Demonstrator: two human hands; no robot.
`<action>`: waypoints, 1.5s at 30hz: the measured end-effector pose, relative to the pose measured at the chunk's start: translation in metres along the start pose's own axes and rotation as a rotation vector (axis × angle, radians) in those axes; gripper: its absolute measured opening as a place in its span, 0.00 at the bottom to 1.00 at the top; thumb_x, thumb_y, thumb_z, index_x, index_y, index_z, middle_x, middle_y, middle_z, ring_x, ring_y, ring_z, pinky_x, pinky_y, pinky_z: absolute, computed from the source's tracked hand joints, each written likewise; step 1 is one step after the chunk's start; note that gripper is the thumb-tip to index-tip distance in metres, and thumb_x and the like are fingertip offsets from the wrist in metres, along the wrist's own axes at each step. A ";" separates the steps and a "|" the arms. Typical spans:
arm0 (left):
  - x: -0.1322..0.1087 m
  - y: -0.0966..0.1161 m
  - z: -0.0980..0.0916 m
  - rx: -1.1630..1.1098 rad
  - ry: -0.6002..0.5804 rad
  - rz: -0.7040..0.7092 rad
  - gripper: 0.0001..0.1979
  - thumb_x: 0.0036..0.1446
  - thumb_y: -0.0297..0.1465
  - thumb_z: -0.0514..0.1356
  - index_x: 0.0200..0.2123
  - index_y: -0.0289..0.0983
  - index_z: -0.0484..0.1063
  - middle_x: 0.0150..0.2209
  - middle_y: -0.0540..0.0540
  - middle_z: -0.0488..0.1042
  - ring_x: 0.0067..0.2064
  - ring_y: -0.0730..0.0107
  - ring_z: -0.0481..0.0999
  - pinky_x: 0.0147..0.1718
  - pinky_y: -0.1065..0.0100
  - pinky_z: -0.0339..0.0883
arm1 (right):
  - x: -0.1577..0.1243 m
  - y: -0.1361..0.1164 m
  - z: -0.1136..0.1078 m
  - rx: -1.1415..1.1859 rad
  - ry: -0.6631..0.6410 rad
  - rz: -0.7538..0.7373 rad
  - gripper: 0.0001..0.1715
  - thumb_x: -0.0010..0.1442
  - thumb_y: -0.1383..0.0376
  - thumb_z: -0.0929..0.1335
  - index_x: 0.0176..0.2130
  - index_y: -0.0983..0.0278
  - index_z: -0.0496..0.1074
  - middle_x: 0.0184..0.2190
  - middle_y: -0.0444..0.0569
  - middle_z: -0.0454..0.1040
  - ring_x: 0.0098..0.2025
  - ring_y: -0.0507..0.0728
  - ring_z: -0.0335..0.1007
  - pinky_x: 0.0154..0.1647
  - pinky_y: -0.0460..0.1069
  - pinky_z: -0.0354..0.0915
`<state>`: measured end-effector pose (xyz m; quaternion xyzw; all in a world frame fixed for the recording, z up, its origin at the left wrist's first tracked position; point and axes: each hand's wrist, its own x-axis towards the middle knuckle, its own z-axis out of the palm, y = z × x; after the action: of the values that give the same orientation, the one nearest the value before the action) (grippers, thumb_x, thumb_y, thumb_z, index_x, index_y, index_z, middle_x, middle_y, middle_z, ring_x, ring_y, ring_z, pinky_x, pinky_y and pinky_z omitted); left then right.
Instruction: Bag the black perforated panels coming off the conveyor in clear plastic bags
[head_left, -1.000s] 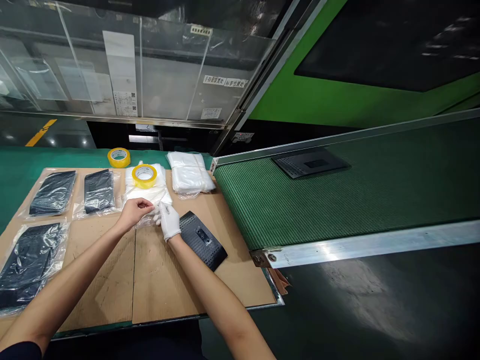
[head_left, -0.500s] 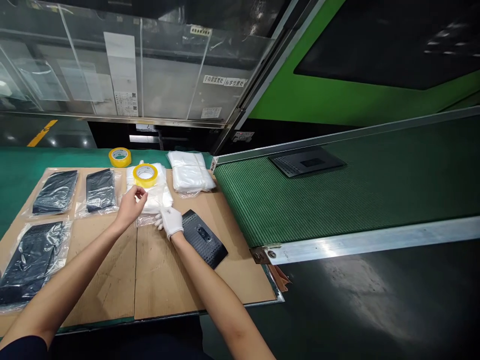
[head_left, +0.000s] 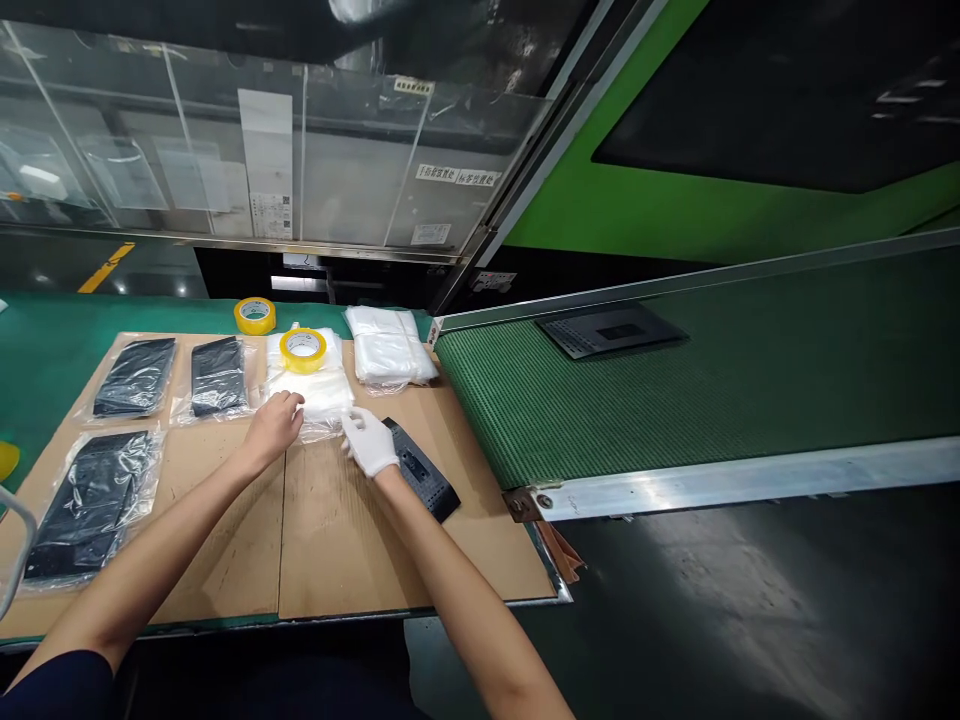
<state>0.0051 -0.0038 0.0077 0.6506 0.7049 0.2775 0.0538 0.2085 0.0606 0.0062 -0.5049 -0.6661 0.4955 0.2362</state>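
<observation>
My bare left hand (head_left: 276, 428) and white-gloved right hand (head_left: 369, 442) touch a clear plastic bag (head_left: 319, 412), beside a black perforated panel (head_left: 424, 472). I cannot tell if the fingers (head_left: 289, 403) are clamped on it.

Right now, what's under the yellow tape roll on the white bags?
The yellow tape roll rests on a pile of white plastic bags, which lies on a cardboard sheet. Whatever is directly beneath the roll's rim is covered and cannot be seen.

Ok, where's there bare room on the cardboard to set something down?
Between your left forearm and right forearm; also between the black perforated panel and the green conveyor belt. Crowded around the white plastic bags and yellow tape roll.
</observation>
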 end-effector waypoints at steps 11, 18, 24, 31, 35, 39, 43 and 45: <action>0.018 0.011 0.003 0.017 0.048 -0.080 0.10 0.65 0.32 0.54 0.38 0.39 0.76 0.37 0.43 0.77 0.40 0.57 0.77 0.36 0.64 0.64 | -0.082 0.039 -0.078 -0.903 0.034 0.057 0.47 0.55 0.57 0.72 0.68 0.71 0.61 0.65 0.70 0.64 0.66 0.74 0.61 0.64 0.64 0.59; 0.019 0.011 0.001 -0.025 0.008 -0.077 0.11 0.65 0.33 0.55 0.39 0.38 0.77 0.35 0.43 0.76 0.39 0.57 0.77 0.36 0.63 0.64 | -0.085 0.006 -0.077 -0.525 -0.212 -0.355 0.40 0.50 0.61 0.74 0.61 0.64 0.70 0.60 0.56 0.72 0.60 0.65 0.68 0.63 0.56 0.62; 0.015 0.005 -0.006 -0.053 -0.031 -0.046 0.10 0.60 0.33 0.59 0.44 0.38 0.76 0.34 0.45 0.76 0.38 0.58 0.77 0.38 0.63 0.67 | -0.061 -0.018 -0.049 -0.711 -0.139 -0.298 0.34 0.53 0.54 0.73 0.57 0.62 0.72 0.51 0.55 0.76 0.51 0.66 0.72 0.53 0.56 0.65; 0.008 0.007 -0.011 -0.104 -0.046 0.001 0.07 0.59 0.27 0.57 0.39 0.38 0.74 0.32 0.46 0.75 0.37 0.59 0.77 0.38 0.63 0.67 | -0.065 -0.032 -0.016 -0.933 0.021 -0.115 0.39 0.53 0.48 0.71 0.57 0.66 0.70 0.53 0.63 0.72 0.53 0.72 0.69 0.52 0.61 0.63; 0.008 0.013 -0.010 -0.141 -0.049 0.037 0.06 0.60 0.27 0.57 0.38 0.39 0.75 0.33 0.44 0.76 0.38 0.58 0.77 0.40 0.62 0.68 | -0.069 -0.048 0.001 -0.988 0.066 -0.116 0.44 0.55 0.48 0.70 0.62 0.70 0.67 0.57 0.69 0.69 0.54 0.73 0.67 0.51 0.62 0.63; 0.008 0.015 -0.013 -0.177 -0.055 0.047 0.07 0.62 0.31 0.58 0.38 0.40 0.76 0.32 0.45 0.76 0.37 0.59 0.77 0.41 0.62 0.70 | -0.062 -0.059 0.010 -1.056 0.082 -0.088 0.45 0.55 0.48 0.70 0.63 0.72 0.66 0.58 0.72 0.67 0.55 0.74 0.66 0.50 0.62 0.63; 0.002 0.000 -0.026 -0.213 -0.064 0.094 0.13 0.63 0.34 0.58 0.47 0.39 0.77 0.35 0.45 0.78 0.38 0.60 0.78 0.44 0.60 0.73 | -0.050 -0.061 0.013 -1.085 0.046 -0.056 0.42 0.53 0.51 0.72 0.59 0.72 0.69 0.54 0.72 0.70 0.53 0.73 0.69 0.50 0.62 0.64; -0.003 -0.017 -0.032 -0.198 -0.052 0.170 0.20 0.61 0.31 0.57 0.56 0.39 0.75 0.46 0.40 0.79 0.48 0.55 0.78 0.53 0.56 0.72 | -0.043 -0.063 0.010 -1.077 0.048 -0.040 0.41 0.52 0.50 0.72 0.57 0.72 0.71 0.52 0.71 0.72 0.52 0.73 0.70 0.50 0.62 0.65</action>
<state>-0.0235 -0.0170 0.0256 0.7063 0.6148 0.3326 0.1124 0.1889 0.0170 0.0671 -0.5530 -0.8298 0.0675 -0.0314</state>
